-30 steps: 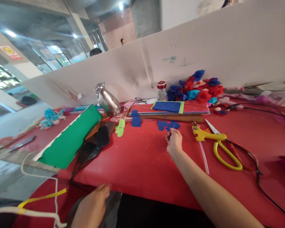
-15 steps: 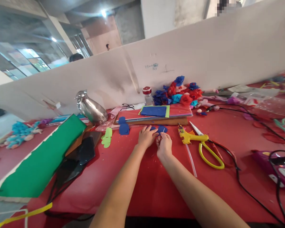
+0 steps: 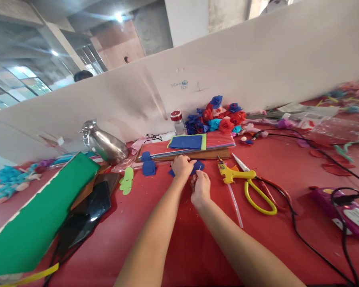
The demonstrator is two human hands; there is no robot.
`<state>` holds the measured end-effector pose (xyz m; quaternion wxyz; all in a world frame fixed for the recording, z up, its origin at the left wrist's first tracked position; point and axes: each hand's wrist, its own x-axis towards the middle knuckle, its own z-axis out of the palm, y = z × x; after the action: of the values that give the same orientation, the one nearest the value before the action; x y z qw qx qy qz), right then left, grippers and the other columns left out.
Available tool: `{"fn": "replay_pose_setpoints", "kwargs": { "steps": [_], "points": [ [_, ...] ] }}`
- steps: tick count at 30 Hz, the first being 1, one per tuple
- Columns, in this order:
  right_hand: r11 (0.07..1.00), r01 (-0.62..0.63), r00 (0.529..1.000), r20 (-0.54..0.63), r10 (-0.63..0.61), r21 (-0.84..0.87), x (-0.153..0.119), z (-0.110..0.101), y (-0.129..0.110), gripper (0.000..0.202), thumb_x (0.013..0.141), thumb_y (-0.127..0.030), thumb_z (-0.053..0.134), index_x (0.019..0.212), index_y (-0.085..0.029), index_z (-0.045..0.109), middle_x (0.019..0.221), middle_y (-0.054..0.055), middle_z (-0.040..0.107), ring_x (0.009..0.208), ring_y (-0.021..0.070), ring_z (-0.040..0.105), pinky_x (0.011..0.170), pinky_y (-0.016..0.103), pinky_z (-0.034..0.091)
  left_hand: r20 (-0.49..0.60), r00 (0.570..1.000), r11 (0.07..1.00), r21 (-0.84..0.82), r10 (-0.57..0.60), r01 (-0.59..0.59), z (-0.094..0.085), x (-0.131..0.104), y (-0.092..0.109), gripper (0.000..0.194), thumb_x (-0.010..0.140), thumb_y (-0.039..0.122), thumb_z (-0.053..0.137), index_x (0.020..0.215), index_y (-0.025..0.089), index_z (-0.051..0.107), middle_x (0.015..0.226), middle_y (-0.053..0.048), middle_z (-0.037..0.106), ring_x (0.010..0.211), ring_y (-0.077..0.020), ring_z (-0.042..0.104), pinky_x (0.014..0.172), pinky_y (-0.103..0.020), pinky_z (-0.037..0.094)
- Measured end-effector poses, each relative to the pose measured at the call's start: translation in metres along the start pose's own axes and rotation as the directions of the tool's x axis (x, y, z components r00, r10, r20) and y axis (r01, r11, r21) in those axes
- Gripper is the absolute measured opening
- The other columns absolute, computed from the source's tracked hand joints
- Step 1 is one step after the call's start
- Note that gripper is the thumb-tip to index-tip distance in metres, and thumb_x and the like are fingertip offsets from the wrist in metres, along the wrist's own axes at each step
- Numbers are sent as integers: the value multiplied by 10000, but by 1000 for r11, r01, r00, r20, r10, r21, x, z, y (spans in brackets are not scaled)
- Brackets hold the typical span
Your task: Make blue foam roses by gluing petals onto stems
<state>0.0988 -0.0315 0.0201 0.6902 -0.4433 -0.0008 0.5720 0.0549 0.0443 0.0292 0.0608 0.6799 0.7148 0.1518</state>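
Observation:
My left hand [image 3: 182, 167] is closed at the blue paper pieces [image 3: 199, 166], its thumb on their upper edge and its other fingertips partly hidden. Just right of it and lower, my right hand [image 3: 201, 186] pinches a thin white stick [image 3: 200, 168] that stands up against the blue paper. Part of the blue paper shows to the left of my left hand too. Further left lie a small stack of cut blue paper [image 3: 148, 168] and light green cut pieces [image 3: 126, 181]. To the right of my hands is a yellow glue gun [image 3: 235, 174] with a clear glue stick.
Yellow-handled scissors [image 3: 261, 199] lie right of the glue gun. Behind my hands is a stack of paper sheets [image 3: 185, 154]. Paper flowers [image 3: 217, 117], a jar [image 3: 177, 122] and a metal jug [image 3: 104, 143] stand by the partition. A purple power socket [image 3: 344, 211] and cables are at the right.
The view has shifted slightly, so the table things appear further left. My left hand has moved right and closer over the blue paper; my right hand still pinches the white stick.

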Motion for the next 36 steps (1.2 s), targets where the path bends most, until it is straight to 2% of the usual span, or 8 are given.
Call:
{"fn": "replay_pose_setpoints", "kwargs": {
  "steps": [4,8,15,18,21,25,31,36],
  "points": [
    [1000,-13,1000,-4,13,7,-1,1,-1,117,726,-179,507,654,-204,418,420,-107,363,372,55,304,389,183,223,29,999,999,-29,-24,25,1,8,5,157,764,266,579,776,222,729,913,-85,725,904,-232,627,820,-350,408],
    [999,-41,999,-16,41,8,-1,2,-1,81,742,-179,481,682,-204,433,424,-105,383,374,57,325,394,177,243,108,994,965,-261,1,28,-10,5,-14,119,709,241,612,663,204,715,751,-65,728,753,-196,640,699,-280,417],
    [998,-60,998,-15,59,-11,0,1,-4,88,717,-178,483,677,-215,414,412,-107,372,359,63,330,387,182,242,100,990,679,-721,-96,138,-22,-18,-44,129,629,276,651,645,152,684,656,-27,686,626,-147,570,622,-250,405],
    [999,-52,999,-6,52,-9,-1,1,-4,73,710,-184,486,690,-216,423,415,-107,372,360,66,331,383,184,235,127,983,605,-776,-130,180,-27,-27,-48,139,601,274,652,641,142,664,628,-16,659,598,-129,539,608,-241,400],
    [999,-42,999,-7,42,-3,0,0,-3,67,706,-179,482,692,-214,426,418,-106,371,366,64,330,385,181,237,105,973,603,-770,-204,209,-38,-42,-59,154,617,289,623,669,147,657,613,-5,638,592,-125,531,614,-241,407],
    [999,-32,999,-6,32,-7,3,-2,0,105,699,-190,505,672,-215,406,430,-104,371,379,61,336,398,181,259,8,955,684,-696,-295,217,-60,-86,-92,223,651,371,597,726,171,660,735,-19,677,718,-160,588,670,-249,440],
    [999,0,999,39,2,-39,4,-5,4,210,713,-264,561,650,-221,366,457,-105,360,394,60,329,410,192,269,-44,913,822,-455,-405,343,-93,-180,-152,273,709,460,547,754,206,637,743,-35,694,736,-210,644,659,-283,490],
    [999,14,999,45,-13,-30,0,-5,3,168,719,-236,539,658,-218,385,452,-108,354,399,61,322,426,188,271,-219,938,964,-56,-267,261,-114,-287,-202,115,754,376,541,753,305,632,748,1,706,705,-221,669,598,-302,518]
  ]
}}
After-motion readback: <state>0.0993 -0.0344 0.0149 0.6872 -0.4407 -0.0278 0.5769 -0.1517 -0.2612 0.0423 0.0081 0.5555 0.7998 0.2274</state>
